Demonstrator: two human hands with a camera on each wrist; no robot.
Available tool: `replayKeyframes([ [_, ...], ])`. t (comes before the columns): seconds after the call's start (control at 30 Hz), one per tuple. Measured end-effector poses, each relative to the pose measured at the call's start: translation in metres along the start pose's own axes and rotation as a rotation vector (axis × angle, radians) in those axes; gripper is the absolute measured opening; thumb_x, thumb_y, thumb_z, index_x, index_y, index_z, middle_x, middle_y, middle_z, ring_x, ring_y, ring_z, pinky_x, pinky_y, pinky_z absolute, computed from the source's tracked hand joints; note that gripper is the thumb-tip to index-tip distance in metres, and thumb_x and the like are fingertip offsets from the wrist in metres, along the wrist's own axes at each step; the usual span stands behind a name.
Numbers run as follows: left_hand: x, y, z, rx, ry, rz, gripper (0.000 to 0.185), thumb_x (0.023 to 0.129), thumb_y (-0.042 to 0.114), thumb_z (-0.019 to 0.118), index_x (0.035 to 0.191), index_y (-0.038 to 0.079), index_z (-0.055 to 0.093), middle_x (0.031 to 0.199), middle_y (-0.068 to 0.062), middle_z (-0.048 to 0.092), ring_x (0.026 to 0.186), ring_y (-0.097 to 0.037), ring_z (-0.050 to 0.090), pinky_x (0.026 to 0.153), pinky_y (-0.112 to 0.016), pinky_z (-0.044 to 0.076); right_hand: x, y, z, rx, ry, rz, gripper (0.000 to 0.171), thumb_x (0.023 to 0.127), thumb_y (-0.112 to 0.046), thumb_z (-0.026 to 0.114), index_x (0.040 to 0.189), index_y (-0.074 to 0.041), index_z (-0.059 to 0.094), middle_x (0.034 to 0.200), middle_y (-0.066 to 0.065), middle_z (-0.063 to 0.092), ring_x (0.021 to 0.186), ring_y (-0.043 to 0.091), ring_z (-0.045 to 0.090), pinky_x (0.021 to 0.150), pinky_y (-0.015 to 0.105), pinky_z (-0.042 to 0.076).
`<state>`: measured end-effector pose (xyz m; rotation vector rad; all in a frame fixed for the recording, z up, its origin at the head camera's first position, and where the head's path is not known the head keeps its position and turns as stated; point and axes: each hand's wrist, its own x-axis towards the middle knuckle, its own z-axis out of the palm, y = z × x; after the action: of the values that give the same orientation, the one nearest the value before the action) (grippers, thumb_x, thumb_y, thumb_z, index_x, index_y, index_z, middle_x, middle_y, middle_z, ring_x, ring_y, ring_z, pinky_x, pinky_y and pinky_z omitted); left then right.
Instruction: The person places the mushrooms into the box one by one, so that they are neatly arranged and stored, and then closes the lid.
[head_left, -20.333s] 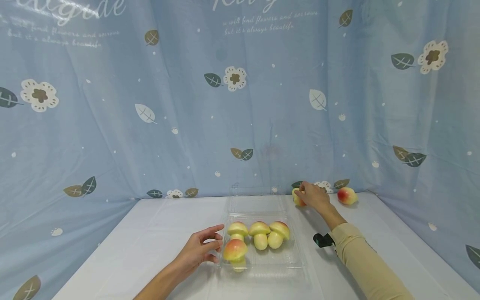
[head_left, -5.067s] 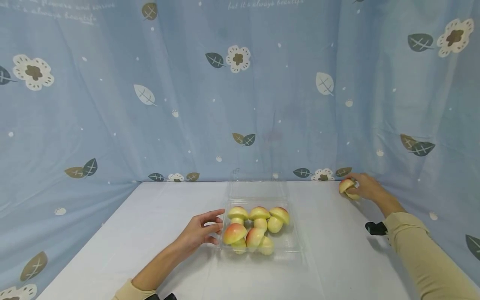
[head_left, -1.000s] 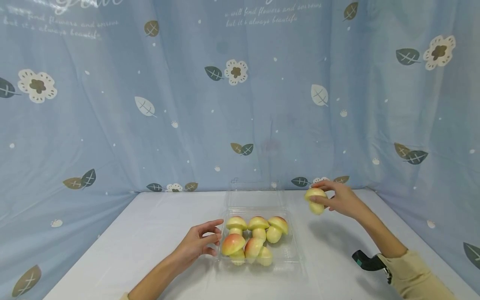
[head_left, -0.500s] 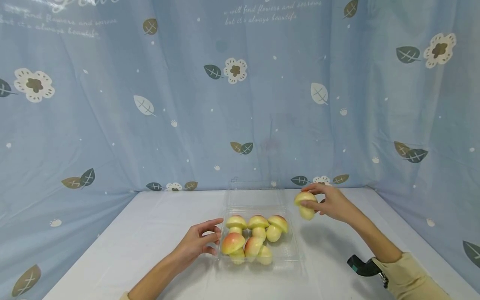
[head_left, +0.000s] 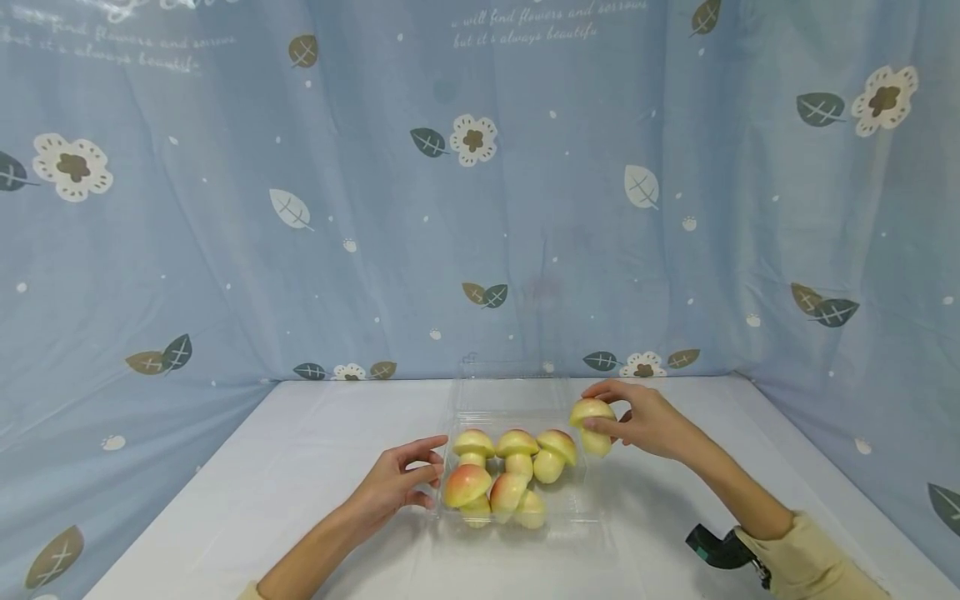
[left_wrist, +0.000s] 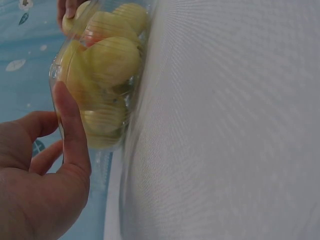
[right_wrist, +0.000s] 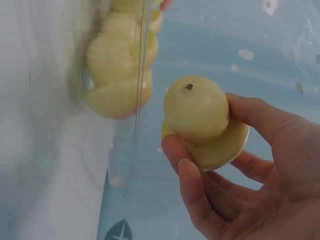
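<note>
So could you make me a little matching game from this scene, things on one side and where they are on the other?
Things:
1. right hand
2. left hand
3. clear plastic box
4. five toy mushrooms

Places:
a. lying inside the box
b. touching the box's left side
c. on the white table, lid open
d. holding a toy mushroom by the box's right edge

Pairs: 1-d, 2-b, 3-c, 4-a

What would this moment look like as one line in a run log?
right hand: holds toy mushroom above tray's right edge | left hand: fingers touch clear tray | tray: five mushrooms inside
</note>
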<state>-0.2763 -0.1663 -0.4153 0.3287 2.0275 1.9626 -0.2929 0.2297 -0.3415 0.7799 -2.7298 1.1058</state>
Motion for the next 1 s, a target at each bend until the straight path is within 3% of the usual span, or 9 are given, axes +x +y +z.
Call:
replayKeyframes([
  [0.4, 0.000, -0.001, -0.001, -0.005, 0.001, -0.001, 0.064, 0.093, 0.017, 0.068, 0.149, 0.005, 0.040, 0.110, -0.004, 0.056, 0.083, -0.011, 0.058, 0.062, -0.025, 0.057, -0.003, -0.009, 0.015, 0.023, -0.063, -0.064, 0.042, 0.091, -0.036, 0.069, 0.124, -0.011, 0.060, 0.118, 0.017, 0.064, 0.060, 0.007, 0.063, 0.055, 0.026, 0.056],
  [0.63, 0.001, -0.001, 0.000, -0.006, -0.004, -0.001, 0.063, 0.094, 0.015, 0.066, 0.150, 0.004, 0.038, 0.110, -0.003, 0.055, 0.082, -0.011, 0.058, 0.062, -0.025, 0.057, -0.007, -0.013, 0.025, 0.030, -0.095, -0.069, 0.039, 0.090, -0.040, 0.069, 0.121, -0.017, 0.061, 0.117, 0.012, 0.066, 0.057, 0.008, 0.063, 0.056, 0.026, 0.056],
  [1.0, 0.002, -0.003, -0.001, -0.001, 0.003, 0.000, 0.064, 0.093, 0.015, 0.067, 0.149, 0.004, 0.039, 0.109, -0.003, 0.055, 0.083, -0.011, 0.058, 0.062, -0.025, 0.057, -0.013, -0.020, 0.037, 0.048, -0.157, -0.098, 0.042, 0.091, -0.042, 0.067, 0.122, -0.015, 0.060, 0.115, 0.010, 0.067, 0.054, 0.007, 0.062, 0.056, 0.025, 0.055],
])
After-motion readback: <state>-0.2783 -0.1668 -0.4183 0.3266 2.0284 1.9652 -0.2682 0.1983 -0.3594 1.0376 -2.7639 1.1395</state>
